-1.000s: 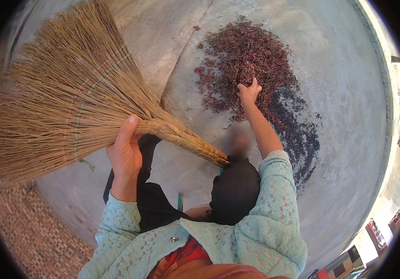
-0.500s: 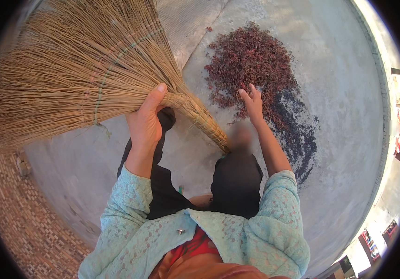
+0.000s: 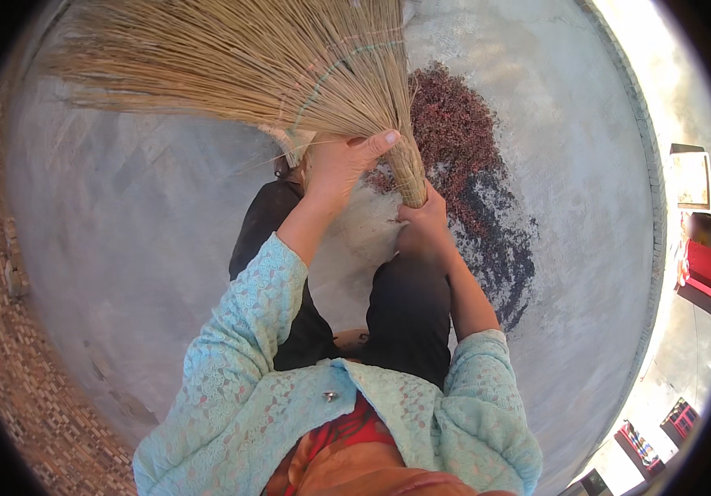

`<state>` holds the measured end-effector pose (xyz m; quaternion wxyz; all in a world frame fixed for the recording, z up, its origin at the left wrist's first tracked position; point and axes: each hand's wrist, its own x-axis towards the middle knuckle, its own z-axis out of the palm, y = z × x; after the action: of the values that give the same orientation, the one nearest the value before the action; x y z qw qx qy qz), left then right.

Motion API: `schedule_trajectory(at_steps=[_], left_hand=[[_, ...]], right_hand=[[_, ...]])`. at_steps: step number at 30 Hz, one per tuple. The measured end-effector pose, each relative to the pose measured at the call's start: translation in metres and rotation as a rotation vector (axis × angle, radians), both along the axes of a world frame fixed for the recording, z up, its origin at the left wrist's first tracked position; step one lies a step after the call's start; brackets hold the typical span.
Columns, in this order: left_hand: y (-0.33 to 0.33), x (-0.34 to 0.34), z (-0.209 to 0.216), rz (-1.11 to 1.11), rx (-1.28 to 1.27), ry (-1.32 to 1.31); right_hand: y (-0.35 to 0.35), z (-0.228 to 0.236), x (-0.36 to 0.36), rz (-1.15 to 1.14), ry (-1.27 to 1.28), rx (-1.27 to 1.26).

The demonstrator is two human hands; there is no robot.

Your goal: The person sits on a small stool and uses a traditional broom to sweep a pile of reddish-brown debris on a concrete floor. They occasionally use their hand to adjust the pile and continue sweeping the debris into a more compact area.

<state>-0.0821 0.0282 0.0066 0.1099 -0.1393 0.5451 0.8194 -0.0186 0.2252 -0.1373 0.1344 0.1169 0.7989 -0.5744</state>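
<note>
A large straw broom (image 3: 289, 58) is held up in front of me, its bristles fanned toward the far left. My left hand (image 3: 340, 169) grips it where the bristles narrow into the bound handle, thumb laid across the top. Around the lower end of the handle my right hand (image 3: 428, 217) is closed. Beyond the handle, on the grey floor, lies a heap of dark reddish dried plant matter (image 3: 454, 120), partly hidden by the broom. Small black seeds or grains (image 3: 500, 248) are spread from the heap toward my right knee side.
My black-trousered knees are bent below the broom. The grey concrete floor (image 3: 148, 248) has a brick-patterned surface (image 3: 33, 397) along the left rim. At the right, past a curved edge, stand red and dark items (image 3: 703, 260) in bright light.
My right hand has come from over the heap to the handle end and taken hold of it. The broom has shifted rightward, its handle now more upright, with my left hand still on it.
</note>
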Motion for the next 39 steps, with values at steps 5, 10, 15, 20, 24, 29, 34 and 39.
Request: schedule_trajectory(at_steps=[5,10,15,20,24,29,34,39], left_hand=[[0.001,0.011,-0.02,-0.502,-0.455,0.118],[0.005,0.034,-0.016,-0.94,-0.998,0.429],[0.009,0.045,-0.021,-1.279,-1.225,0.444],[0.005,0.047,-0.02,-1.23,-1.221,0.5],[0.003,0.043,-0.023,-1.217,-1.253,0.498],[0.0,0.04,-0.023,-1.268,-1.273,0.434],[0.002,0.042,-0.029,-1.28,-1.297,0.45],[0.005,0.04,-0.03,-1.299,-1.295,0.432]], right_hand=[[0.046,-0.019,0.009,-0.3,-0.091,0.157],[0.114,-0.049,0.013,-0.617,0.003,0.099],[0.154,-0.11,0.008,-0.726,0.104,0.263],[0.151,-0.179,0.046,-0.464,-0.19,0.556],[0.154,-0.203,0.071,-0.35,-0.313,0.548],[0.155,-0.17,0.074,-0.451,-0.259,0.591],[0.166,-0.188,0.074,-0.501,-0.26,0.595],[0.169,-0.195,0.073,-0.447,-0.376,0.55]])
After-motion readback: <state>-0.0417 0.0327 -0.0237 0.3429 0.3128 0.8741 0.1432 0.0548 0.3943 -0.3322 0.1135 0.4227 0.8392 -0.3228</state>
